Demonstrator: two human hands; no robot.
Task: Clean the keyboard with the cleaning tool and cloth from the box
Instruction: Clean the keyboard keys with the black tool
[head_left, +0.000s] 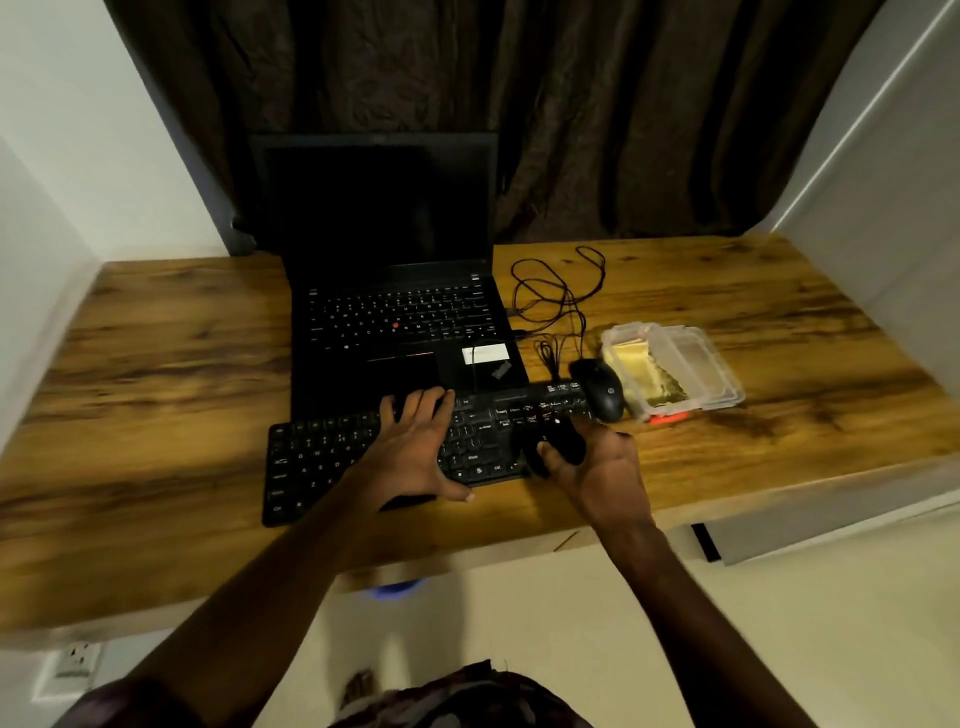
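With your left hand spread flat on the keyboard at the desk's front edge, keep it pinned while your right hand, closed around the dark tool, sweeps lightly along the rows; the cloth waits in the box.

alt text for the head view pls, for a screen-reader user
A left hand presses flat on a black external keyboard while the right hand holds a small black cleaning tool over its right end; the clear plastic box sits beside a black mouse.
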